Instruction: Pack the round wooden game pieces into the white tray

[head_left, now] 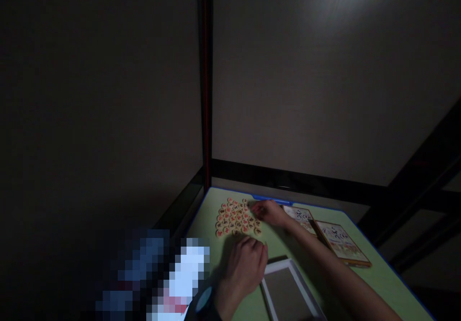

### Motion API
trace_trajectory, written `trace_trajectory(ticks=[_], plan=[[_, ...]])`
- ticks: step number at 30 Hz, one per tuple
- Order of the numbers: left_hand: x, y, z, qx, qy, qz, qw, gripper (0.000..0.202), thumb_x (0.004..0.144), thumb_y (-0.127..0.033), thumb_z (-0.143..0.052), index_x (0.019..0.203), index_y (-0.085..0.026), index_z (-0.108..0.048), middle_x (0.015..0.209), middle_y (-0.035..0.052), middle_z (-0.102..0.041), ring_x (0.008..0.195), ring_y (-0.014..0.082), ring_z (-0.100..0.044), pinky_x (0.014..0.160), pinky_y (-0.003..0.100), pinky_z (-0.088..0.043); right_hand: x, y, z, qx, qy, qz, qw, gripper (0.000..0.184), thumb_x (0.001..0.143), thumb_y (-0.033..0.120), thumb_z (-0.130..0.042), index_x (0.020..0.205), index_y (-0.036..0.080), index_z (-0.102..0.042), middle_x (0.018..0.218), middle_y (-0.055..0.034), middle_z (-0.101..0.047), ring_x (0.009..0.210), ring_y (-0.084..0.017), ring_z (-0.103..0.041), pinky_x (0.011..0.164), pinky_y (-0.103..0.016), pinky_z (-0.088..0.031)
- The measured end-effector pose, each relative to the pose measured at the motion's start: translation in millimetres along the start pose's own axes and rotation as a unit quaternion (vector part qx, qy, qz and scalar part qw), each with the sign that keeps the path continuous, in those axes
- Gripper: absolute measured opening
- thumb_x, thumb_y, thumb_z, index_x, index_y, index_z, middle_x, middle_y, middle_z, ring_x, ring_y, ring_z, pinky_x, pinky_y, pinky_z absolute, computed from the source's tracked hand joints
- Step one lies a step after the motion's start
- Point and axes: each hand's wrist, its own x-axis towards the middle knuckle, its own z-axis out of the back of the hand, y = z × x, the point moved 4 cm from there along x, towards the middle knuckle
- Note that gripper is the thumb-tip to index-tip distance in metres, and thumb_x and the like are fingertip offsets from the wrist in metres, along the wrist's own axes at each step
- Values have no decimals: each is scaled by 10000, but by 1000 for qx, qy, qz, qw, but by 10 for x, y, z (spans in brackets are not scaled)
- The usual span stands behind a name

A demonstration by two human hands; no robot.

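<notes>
Round pale Chinese chess pieces point(232, 218) with red or dark characters lie face up in close rows on the green table. Beside their right edge is my right hand point(268, 213), its fingers curled in near the far pieces; whatever is in its fingertips is hidden. My left hand point(248, 261) is closer to me, just below the front row, with fingers bent together. A small yellowish edge shows at its fingertips, too dim to name. An open shallow box tray point(266, 294) with white walls and a grey-brown bottom lies right of my left wrist.
Two flat illustrated boxes or lids point(342, 242) lie on the table's right side, partly behind my right forearm. The green table point(201, 230) has a blue rim and stands near the wall panels point(288, 95). A pixelated bright patch point(180, 273) is at lower left.
</notes>
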Motion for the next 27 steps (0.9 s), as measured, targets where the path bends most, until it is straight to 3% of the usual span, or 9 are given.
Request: trace_trajectory(ticks=[4,8,15,20,27], plan=[[-27,-56,-6,0,9,-4,1000,249,955,-168,-429,855,-184,-656,882,54,-699,867,201,-656,809,331,-515,-106,-73,65,-69,-31,-41,996,287,729,65,-555,920,140,-756,877,-94,-767,789,-205,-679,696,-248,-437],[-50,-88,-53,26,44,10,999,228,936,-133,-442,943,-191,-662,963,52,-702,913,207,-653,828,330,-520,-130,-62,15,-92,-18,-57,994,205,746,86,-584,843,146,-754,814,-92,-760,776,-205,-677,654,-241,-399],[-56,56,-45,99,9,125,987,288,933,-152,-424,926,-143,-711,974,116,-720,964,266,-666,829,384,-529,-113,-6,12,-62,5,-34,998,218,741,98,-604,888,141,-760,806,-71,-764,753,-188,-684,657,-228,-424],[-44,72,-40,107,6,121,987,266,925,-170,-463,902,-148,-727,960,109,-734,995,255,-667,873,368,-525,-83,-39,2,-36,37,-1,999,277,734,97,-595,937,158,-773,863,-61,-777,739,-181,-697,673,-229,-468],[-52,84,-91,105,31,113,987,263,918,-163,-470,913,-156,-732,986,107,-730,1029,265,-654,881,386,-531,72,-122,-73,-30,30,10,999,322,688,18,-560,904,133,-769,810,-57,-763,742,-182,-691,654,-221,-454]])
